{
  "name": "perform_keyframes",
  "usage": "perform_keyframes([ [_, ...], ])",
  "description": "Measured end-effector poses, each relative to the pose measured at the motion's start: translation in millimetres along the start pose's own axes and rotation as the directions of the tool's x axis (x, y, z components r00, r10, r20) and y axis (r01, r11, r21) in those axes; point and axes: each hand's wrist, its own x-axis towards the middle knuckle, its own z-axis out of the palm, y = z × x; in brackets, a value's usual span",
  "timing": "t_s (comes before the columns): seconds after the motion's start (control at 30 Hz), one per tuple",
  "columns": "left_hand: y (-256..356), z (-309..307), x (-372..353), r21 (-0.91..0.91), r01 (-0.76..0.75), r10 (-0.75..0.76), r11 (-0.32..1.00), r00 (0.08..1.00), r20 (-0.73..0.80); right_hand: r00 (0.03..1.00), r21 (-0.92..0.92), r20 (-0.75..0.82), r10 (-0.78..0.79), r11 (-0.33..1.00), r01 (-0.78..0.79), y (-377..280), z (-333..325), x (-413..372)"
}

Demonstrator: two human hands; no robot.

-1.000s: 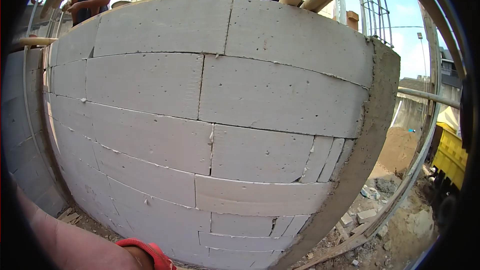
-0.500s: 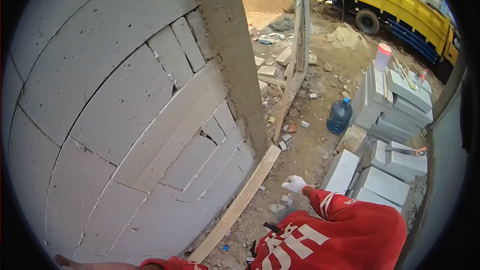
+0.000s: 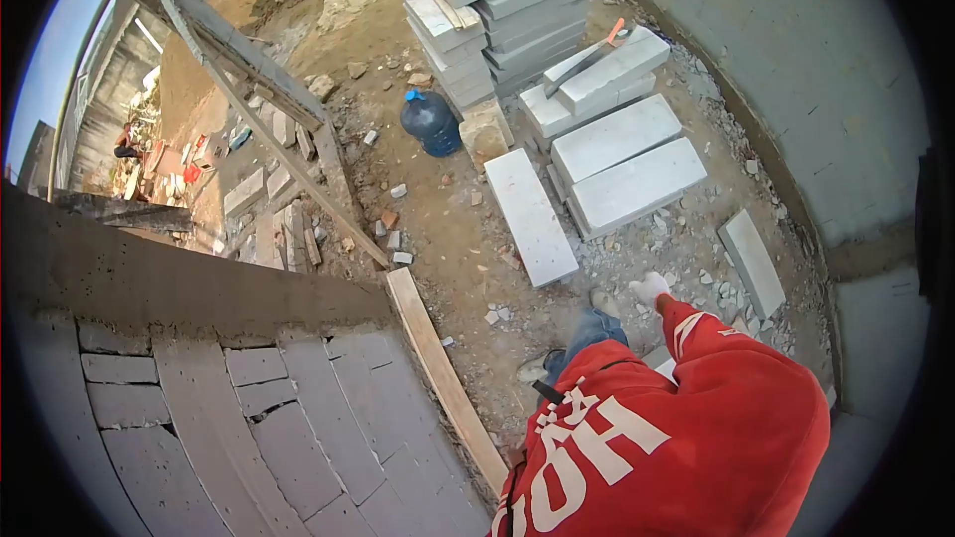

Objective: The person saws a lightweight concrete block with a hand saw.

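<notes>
Pictured with the white-gloved right grip (image 3: 652, 288), too small to read as clenched or released, near pale blocks (image 3: 642, 187) lying flat on the ground (image 3: 448, 209); no left grip in view. Best worked with shoes (image 3: 532, 370) planted firmly amid the rubble (image 3: 708, 280).

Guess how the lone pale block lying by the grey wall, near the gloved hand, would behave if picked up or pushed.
The lone block looks stiff, given its straight edges. Its corners might chip, as pale fragments litter the ground. Being boxy, it would probably slide rather than roll.
</notes>
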Motion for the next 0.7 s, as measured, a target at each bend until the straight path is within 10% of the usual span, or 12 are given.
perform_keyframes([
  [0.13, 28.1, 25.7, -36.9, -0.082, 0.066, -0.057, 0.994, 0.993, 0.103, 0.989, 0.371, 0.134, 0.07, 0.922, -0.115, 27.9, -18.4, -5.7],
  [0.23, 77.0, 48.7, -51.0, -0.241, 0.074, -0.051, 0.968, 0.994, 0.101, 0.99, 0.084, 0.136, -0.035, 0.996, 0.023, 38.1, -29.3, -7.3],
  [0.37, 174.9, 70.2, -37.0, -0.415, -0.041, 0.061, 0.909, 0.998, 0.035, 0.966, 0.304, 0.234, -0.108, 0.952, 0.032, 69.9, -68.8, 47.7],
  [0.5, 298.4, 85.9, -10.6, -0.285, -0.218, 0.233, 0.934, 0.972, 0.022, 0.995, 0.048, 0.103, 0.004, 0.999, -0.009, 83.6, -148.3, 99.5],
  [0.7, 434.9, 131.1, -17.3, -0.067, -0.589, 0.593, 0.805, 0.796, 0.12, 0.99, 0.356, -0.143, 0.001, 0.933, 0.051, 83.5, -237.4, 141.4],
])
